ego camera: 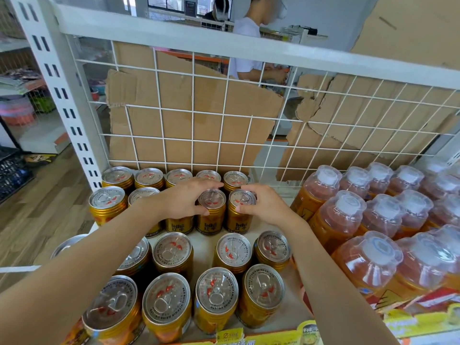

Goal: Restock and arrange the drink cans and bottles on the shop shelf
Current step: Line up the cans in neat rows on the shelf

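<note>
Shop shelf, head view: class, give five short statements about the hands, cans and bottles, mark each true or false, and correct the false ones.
1. The left hand grips a gold can by its top. True.
2. The right hand holds a bottle. False: it grips the neighbouring can.
3. The bottles stand to the right of both gripped cans. True.
4. The bottles are uncapped. False: every visible one is capped.
5. A solid wall backs the drinks. False: a wire grid does, with cardboard behind it.

Torn cardboard behind white wire grid; wood-plank floor left; windows far back
</note>
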`<action>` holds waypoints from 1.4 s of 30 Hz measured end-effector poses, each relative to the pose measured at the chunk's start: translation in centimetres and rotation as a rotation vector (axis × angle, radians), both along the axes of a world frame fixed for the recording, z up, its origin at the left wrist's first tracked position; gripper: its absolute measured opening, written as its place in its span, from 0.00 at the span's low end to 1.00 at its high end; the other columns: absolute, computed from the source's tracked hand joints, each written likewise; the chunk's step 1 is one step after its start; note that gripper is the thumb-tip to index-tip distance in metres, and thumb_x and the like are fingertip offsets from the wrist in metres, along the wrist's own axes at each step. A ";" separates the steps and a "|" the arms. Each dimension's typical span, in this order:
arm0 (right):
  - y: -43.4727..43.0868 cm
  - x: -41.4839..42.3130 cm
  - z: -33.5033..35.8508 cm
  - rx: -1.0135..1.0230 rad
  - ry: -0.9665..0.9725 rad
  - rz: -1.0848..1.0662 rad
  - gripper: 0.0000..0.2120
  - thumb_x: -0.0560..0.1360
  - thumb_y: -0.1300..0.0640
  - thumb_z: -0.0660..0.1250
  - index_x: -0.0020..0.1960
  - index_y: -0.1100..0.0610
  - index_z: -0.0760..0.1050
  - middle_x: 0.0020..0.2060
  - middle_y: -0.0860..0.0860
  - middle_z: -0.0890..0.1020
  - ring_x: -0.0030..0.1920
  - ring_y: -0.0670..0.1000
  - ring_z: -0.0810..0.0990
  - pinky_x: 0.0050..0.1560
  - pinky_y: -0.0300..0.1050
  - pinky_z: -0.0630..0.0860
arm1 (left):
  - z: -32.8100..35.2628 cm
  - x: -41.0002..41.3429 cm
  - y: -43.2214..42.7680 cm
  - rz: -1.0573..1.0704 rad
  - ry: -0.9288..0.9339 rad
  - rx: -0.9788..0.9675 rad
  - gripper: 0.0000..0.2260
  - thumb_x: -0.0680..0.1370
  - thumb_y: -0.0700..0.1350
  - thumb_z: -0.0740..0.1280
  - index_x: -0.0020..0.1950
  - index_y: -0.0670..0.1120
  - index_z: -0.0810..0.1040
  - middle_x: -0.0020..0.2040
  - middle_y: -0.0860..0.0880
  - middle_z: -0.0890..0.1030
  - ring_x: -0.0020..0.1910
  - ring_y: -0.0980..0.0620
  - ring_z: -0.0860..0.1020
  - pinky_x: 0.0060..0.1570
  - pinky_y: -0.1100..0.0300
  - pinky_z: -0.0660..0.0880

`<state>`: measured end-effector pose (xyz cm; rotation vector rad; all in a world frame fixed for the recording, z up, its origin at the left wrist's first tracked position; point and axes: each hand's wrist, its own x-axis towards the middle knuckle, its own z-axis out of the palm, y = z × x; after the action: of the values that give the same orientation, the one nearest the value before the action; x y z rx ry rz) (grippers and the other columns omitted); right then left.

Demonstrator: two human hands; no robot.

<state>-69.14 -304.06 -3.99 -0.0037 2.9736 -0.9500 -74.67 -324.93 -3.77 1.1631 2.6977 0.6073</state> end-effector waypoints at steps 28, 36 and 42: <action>-0.4 0.7 -0.2 -0.001 0.030 -0.018 0.30 0.72 0.52 0.70 0.71 0.55 0.65 0.69 0.53 0.69 0.68 0.53 0.68 0.65 0.47 0.65 | -0.7 1.2 -0.2 0.068 0.101 -0.027 0.29 0.75 0.45 0.69 0.74 0.49 0.61 0.74 0.50 0.63 0.71 0.52 0.62 0.67 0.62 0.59; -0.6 1.0 -0.3 -0.026 0.069 -0.012 0.29 0.74 0.54 0.69 0.72 0.54 0.64 0.69 0.54 0.68 0.68 0.53 0.67 0.65 0.46 0.64 | -0.1 3.8 -3.1 0.188 0.159 0.136 0.26 0.76 0.44 0.68 0.72 0.50 0.64 0.73 0.49 0.64 0.72 0.51 0.62 0.68 0.59 0.59; -1.4 1.8 0.2 0.028 0.141 -0.011 0.29 0.75 0.48 0.67 0.72 0.52 0.62 0.70 0.52 0.66 0.68 0.53 0.67 0.65 0.48 0.66 | 0.6 6.5 -7.1 0.297 0.234 0.216 0.24 0.75 0.46 0.69 0.70 0.50 0.68 0.69 0.49 0.69 0.69 0.51 0.66 0.66 0.62 0.60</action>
<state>-67.36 -305.50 -3.75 -0.0562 3.1182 -0.9478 -68.14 -331.98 -3.17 0.9327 3.1010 0.8735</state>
